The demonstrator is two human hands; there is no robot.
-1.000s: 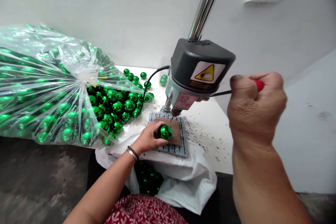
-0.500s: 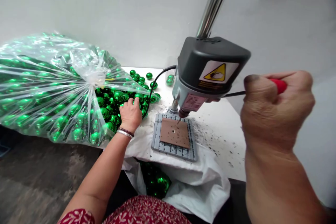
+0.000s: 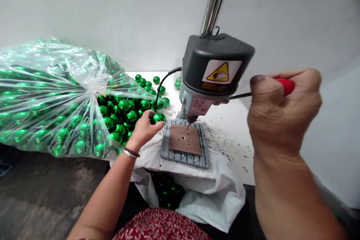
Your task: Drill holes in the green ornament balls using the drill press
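Observation:
My left hand (image 3: pixel 146 128) grips a shiny green ball (image 3: pixel 159 117) between thumb and fingers, just left of the drill press base (image 3: pixel 165 146). My right hand (image 3: pixel 284 112) is wrapped around the red knob (image 3: pixel 287 87) at the end of the drill press lever (image 3: pixel 241 96). The dark drill press head (image 3: pixel 219 63) carries a yellow warning label. Its thin bit (image 3: pixel 188 126) points down over a brown square plate (image 3: pixel 185 146) that has a small hole and dark shavings on it.
A clear plastic bag (image 3: pixel 56 108) full of green balls lies at the left, with loose balls (image 3: pixel 146 83) beside it. A black cord (image 3: pixel 161 86) arches behind my left hand. Shavings litter the white table (image 3: pixel 233 135). Below the base, a white bag (image 3: pixel 213 195) holds more balls.
My left hand has moved right, away from the pile, and now shows a green ball in its fingers. My right hand stays on the knob. The view has shifted slightly.

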